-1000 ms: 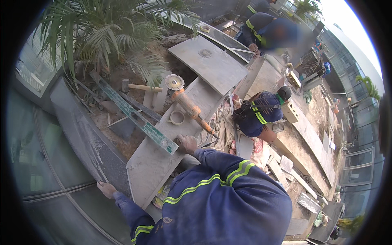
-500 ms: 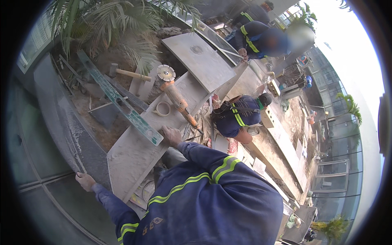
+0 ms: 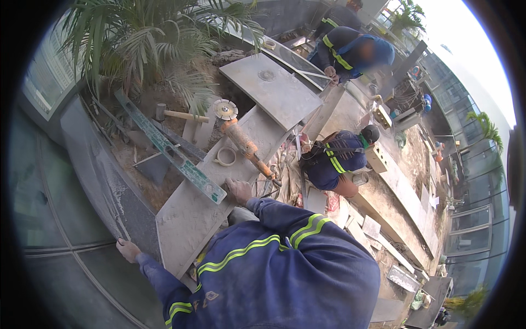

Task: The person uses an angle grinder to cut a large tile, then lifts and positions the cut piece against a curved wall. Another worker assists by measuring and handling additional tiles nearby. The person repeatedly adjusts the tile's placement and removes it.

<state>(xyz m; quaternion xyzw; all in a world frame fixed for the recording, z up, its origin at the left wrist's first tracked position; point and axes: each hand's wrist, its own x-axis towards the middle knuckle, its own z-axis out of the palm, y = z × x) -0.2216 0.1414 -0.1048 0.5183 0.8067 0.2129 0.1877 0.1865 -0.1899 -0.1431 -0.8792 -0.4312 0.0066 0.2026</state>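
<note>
My left hand is closed on the outer edge of a long dark stone slab with white dusty streaks. My right hand rests on the near edge of a pale grey slab, its fingers laid on the surface. Close to those fingertips is the end of a green spirit level, which lies slantwise across the slabs. An orange angle grinder with a segmented cutting disc lies on the pale slab, beyond my right hand. A roll of tape sits between the grinder and the level.
A hammer with a wooden handle lies on soil below palm leaves. Another grey slab overlaps the far end. One co-worker crouches to the right; another bends over at the back. Glass panels border the left.
The view has shifted slightly, so the scene sits a little further right and lower. Both hands keep their places on the slabs. The co-worker at the back has moved their head.
</note>
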